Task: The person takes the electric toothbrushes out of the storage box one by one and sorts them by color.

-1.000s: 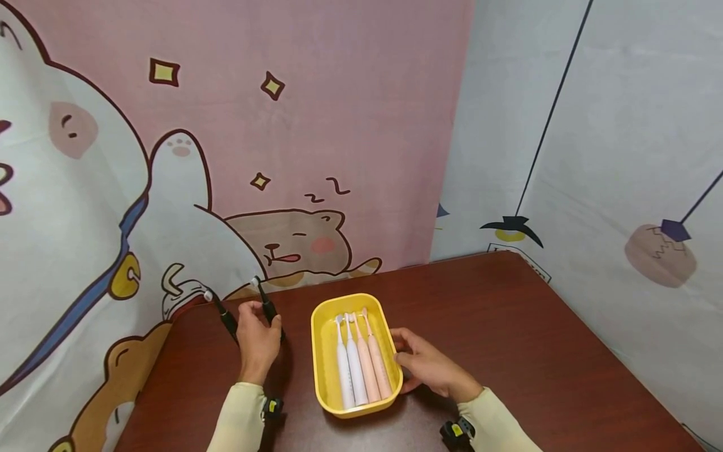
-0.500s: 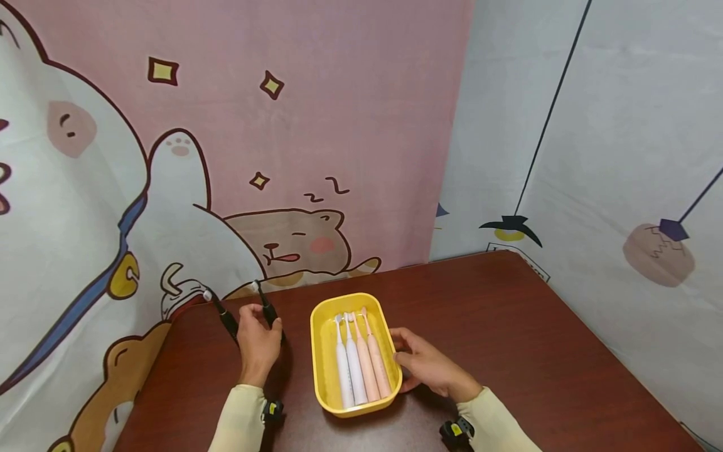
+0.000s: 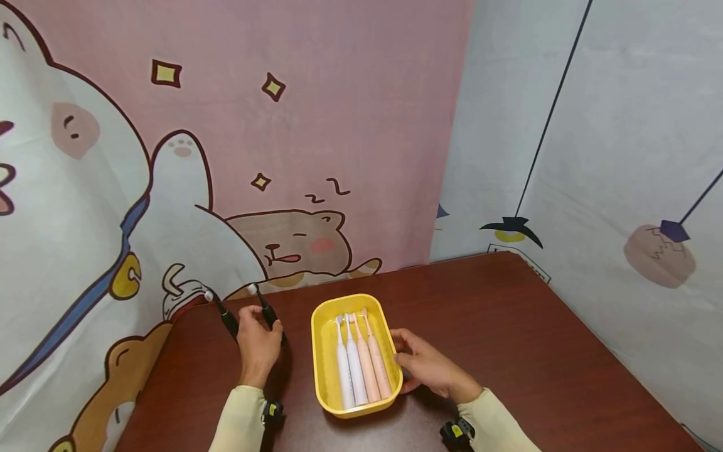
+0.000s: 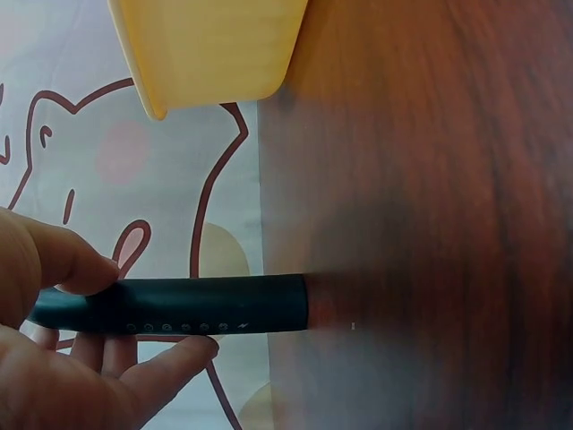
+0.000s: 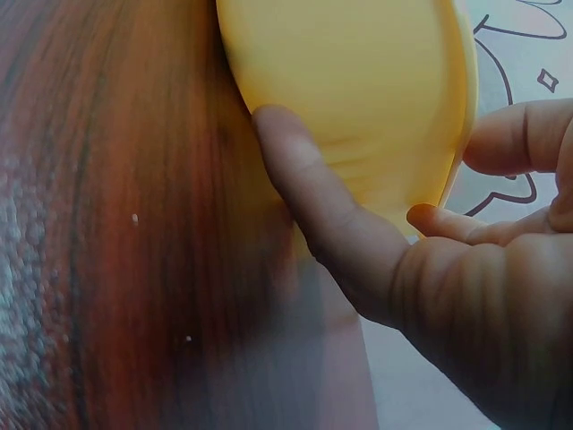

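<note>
The black toothbrush (image 4: pixel 215 303) is in the left hand (image 3: pixel 258 348), to the left of the yellow tray (image 3: pixel 324 358). The left forearm reaches forward over the brown table (image 3: pixel 508 326); thumb and fingers pinch the handle from opposite sides. The brush end points up and away, tilted left; whether the lower end touches the table I cannot tell. Another black toothbrush (image 3: pixel 228 321) leans just left of that hand. The right hand (image 3: pixel 432 364) comes in from the right, fingers bent, gripping the near-hand side of the tray, which holds two white toothbrushes (image 3: pixel 344 370) and two pink toothbrushes (image 3: pixel 368 367) side by side.

Compared with half a second ago, the pinched toothbrush's head sits slightly lower and further left; both hands and the tray look almost unchanged.
</note>
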Available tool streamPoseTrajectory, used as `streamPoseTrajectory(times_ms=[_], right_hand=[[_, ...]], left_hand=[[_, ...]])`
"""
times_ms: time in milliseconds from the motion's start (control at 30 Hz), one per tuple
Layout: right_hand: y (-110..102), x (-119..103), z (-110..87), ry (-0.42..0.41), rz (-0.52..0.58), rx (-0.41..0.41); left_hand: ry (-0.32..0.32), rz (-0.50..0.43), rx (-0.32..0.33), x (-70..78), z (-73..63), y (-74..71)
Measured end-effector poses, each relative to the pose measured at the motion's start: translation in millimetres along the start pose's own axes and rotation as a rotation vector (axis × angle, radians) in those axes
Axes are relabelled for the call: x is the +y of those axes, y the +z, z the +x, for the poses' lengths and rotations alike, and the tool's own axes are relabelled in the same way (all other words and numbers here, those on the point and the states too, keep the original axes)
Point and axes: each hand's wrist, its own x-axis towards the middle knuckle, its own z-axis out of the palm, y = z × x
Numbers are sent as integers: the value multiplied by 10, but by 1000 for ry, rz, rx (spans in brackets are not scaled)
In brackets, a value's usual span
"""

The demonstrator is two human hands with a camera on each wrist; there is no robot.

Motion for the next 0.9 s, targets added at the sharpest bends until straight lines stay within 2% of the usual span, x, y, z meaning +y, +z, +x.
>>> streamPoseTrajectory(times_ms=[333, 600, 900], right_hand=[[0, -7, 4, 6, -11, 4], [0, 3, -8, 12, 2, -5], [-8, 10, -2, 5, -6, 4]], left_hand=[[-12, -4, -5, -22, -1, 7], [-28, 1, 7, -10, -62, -3], [-12, 70, 34, 222, -254, -174]])
